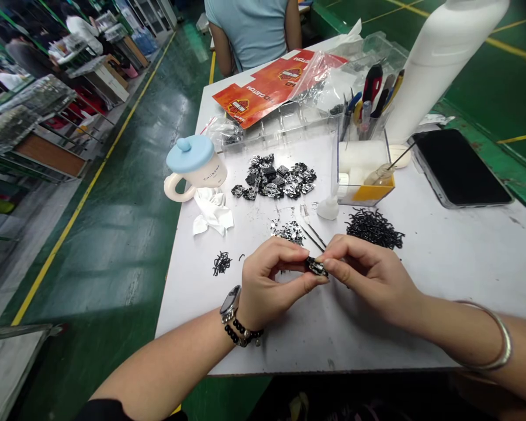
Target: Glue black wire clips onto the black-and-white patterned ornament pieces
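Between the fingertips of both hands is a small black-and-silver metal part [317, 266], held just above the white table. My left hand [274, 278] pinches it from the left between thumb and fingers. From the other side, my right hand [372, 278] presses thumb and forefinger against it, covering part of it. Slim dark tweezers [314, 235] run down behind the right fingertips; I cannot tell whether they lie on the table or touch the hand. Just beyond the hands lies a pile of tiny silver pieces [288, 231]. A heap of short black curved pieces [374, 228] is beside the right hand.
Similar black-and-silver parts [274, 178] are piled farther back. At left are a lidded mug [201, 166], a crumpled tissue [213, 211] and a few black pieces [221, 264]. A tool holder [363, 169], white bottle [442, 64] and phone [462, 166] stand right. A person [254, 35] sits opposite.
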The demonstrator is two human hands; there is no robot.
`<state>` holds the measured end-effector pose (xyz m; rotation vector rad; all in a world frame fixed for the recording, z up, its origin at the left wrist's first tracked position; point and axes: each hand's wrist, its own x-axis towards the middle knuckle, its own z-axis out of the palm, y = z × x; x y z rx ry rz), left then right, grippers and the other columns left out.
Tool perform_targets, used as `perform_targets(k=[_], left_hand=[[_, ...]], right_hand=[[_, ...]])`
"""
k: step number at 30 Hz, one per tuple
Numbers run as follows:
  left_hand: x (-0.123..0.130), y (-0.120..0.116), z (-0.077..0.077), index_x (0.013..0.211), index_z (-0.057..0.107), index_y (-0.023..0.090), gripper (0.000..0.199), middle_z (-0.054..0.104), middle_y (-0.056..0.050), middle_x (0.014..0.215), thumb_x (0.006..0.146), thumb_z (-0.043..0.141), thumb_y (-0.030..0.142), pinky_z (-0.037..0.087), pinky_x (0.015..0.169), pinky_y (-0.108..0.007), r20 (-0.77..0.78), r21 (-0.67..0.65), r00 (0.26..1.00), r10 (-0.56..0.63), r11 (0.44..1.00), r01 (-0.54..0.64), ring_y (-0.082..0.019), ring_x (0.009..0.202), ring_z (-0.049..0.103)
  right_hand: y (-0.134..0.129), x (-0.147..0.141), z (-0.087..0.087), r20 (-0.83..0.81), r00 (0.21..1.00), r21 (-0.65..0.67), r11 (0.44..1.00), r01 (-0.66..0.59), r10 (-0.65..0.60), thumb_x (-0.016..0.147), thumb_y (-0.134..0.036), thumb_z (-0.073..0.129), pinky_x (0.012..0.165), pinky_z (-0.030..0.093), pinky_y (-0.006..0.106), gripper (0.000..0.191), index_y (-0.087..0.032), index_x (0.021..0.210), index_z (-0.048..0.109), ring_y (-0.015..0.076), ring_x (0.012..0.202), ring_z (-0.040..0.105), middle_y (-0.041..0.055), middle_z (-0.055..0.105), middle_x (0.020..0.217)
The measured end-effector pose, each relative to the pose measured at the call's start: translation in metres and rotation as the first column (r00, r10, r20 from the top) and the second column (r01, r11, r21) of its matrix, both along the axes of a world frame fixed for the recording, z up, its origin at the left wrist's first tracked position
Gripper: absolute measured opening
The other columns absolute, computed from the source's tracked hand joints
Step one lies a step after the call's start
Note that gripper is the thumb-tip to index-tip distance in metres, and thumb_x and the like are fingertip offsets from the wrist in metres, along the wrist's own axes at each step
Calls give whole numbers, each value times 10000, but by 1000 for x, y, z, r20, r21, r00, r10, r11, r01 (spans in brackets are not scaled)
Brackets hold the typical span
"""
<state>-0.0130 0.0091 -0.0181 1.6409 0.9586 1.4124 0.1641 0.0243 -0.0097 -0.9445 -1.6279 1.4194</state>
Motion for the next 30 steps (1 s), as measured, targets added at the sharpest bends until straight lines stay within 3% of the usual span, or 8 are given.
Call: perform_targets(k=[6, 12, 18, 30], left_hand=[[-1, 2, 0, 955, 664, 170, 409, 640, -53, 853, 588, 811, 66, 587, 633, -232, -48, 143, 999, 17, 990, -10, -146, 763, 641], [-2, 4, 0, 930, 669, 163, 342, 618, -45, 843, 621, 797, 88, 600, 619, -217, -9, -28, 999, -41, 999, 40, -135, 746, 644], [-3, 5, -1, 907, 675, 166, 327, 609, -36, 865, 617, 800, 81, 600, 663, -205, 13, -105, 998, -66, 992, 67, -118, 756, 643], [-2, 8, -3, 921, 680, 174, 334, 608, -29, 861, 623, 792, 74, 611, 678, -222, 16, -135, 994, -107, 985, 109, -122, 764, 656]], right_hand=[[9, 7, 4, -60, 993, -120, 987, -108, 101, 859, -314, 612, 629, 432, 235, 122, -202, 826, 647, 117, 702, 548, 13, 617, 764], [21, 10, 6, -63, 988, -318, 936, -151, 138, 767, -365, 706, 566, 396, 239, 185, -182, 785, 687, 115, 648, 530, 13, 632, 721], [26, 9, 6, -100, 987, -361, 920, -154, 126, 714, -346, 747, 562, 384, 229, 188, -172, 746, 683, 103, 631, 521, -4, 624, 683], [31, 13, 6, -44, 981, -309, 931, -195, 191, 737, -407, 702, 588, 401, 263, 244, -163, 745, 696, 129, 659, 539, 19, 635, 695]])
